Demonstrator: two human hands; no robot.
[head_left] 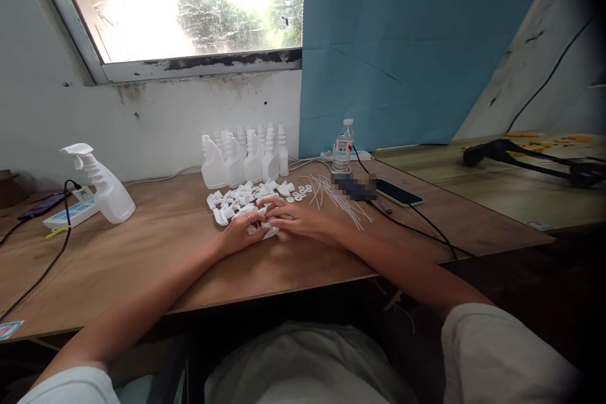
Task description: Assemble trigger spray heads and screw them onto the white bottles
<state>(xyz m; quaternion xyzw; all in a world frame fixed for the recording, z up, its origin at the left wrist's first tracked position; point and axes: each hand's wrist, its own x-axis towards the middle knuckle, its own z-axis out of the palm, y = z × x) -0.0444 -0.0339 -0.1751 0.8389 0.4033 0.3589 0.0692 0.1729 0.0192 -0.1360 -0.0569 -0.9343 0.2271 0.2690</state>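
My left hand (pixel 240 233) and my right hand (pixel 299 221) meet at the front edge of a pile of white plastic sprayer parts (pixel 239 199). Between them is a white plastic sprayer part (pixel 271 233), partly covered by fingers. The left hand, with a ring on one finger, has thumb and fingers closed on it from the left. From the right, the other hand's bent fingers close on the same piece. Its exact shape is hidden. Beyond the pile, several white spray bottles without heads (pixel 253 161) stand upright in a cluster.
Small white rings (pixel 300 193) and thin white tubes (pixel 341 201) lie to the right. A water bottle (pixel 343 146) and a phone (pixel 396 192) sit farther right. At left are a complete spray bottle (pixel 108 189), a power strip (pixel 71 214) and black cables (pixel 59 255).
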